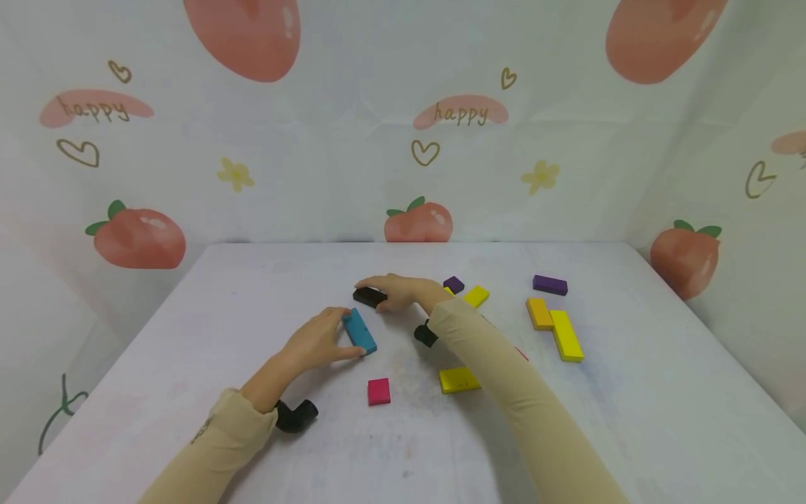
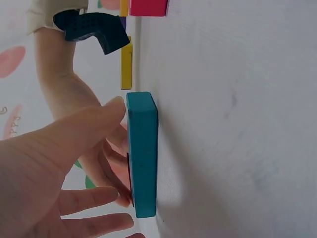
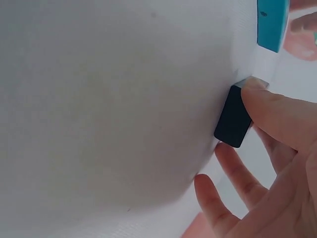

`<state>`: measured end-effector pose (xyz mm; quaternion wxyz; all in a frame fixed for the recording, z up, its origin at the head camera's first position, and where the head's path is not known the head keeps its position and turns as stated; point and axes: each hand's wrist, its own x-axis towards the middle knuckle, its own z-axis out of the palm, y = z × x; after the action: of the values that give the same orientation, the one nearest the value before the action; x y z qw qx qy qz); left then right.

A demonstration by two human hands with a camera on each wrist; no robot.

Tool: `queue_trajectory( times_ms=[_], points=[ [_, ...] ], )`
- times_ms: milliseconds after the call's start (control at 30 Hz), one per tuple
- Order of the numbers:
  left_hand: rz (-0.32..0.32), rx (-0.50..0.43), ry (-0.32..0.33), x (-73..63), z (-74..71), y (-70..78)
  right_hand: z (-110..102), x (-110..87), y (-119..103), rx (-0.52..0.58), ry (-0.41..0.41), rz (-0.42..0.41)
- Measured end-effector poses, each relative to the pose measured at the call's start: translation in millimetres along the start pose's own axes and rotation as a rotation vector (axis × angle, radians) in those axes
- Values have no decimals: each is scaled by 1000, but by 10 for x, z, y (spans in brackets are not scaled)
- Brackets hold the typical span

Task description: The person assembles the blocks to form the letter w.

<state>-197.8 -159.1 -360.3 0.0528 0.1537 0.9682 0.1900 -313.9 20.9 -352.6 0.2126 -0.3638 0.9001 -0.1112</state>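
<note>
In the head view, my left hand point(image 1: 317, 341) spans a blue rectangular block point(image 1: 359, 332), thumb at its near end and fingers at its far end. The left wrist view shows this blue block point(image 2: 142, 158) lying on the table beside the thumb and fingertips. Farther back, my right hand point(image 1: 399, 290) pinches a small black block point(image 1: 369, 297). Up close in the right wrist view, the thumb presses one end of the black block point(image 3: 235, 116), while other fingers reach round behind it. Both blocks appear to rest on the table.
A red square block point(image 1: 379, 392) lies near the front, and a yellow block point(image 1: 458, 380) is partly under the right sleeve. To the right are a long yellow block point(image 1: 567, 336), an orange block point(image 1: 539, 313) and a purple block point(image 1: 550, 285). Each wrist wears a black device.
</note>
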Motion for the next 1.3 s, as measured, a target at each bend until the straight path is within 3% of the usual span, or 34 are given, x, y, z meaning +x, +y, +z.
queue_trajectory(
  times_ms=[433,700,967,1300],
  points=[
    [-13,52,7,-17,13,20,-33,47,-3,27,24,-66],
    [-30,72,12,-11,23,24,22,129,-38,36,127,-58],
    [-13,76,20,-16,28,17,59,245,-203,88,252,2],
    [-11,94,14,-26,19,25,109,338,-356,102,251,-30]
  ],
)
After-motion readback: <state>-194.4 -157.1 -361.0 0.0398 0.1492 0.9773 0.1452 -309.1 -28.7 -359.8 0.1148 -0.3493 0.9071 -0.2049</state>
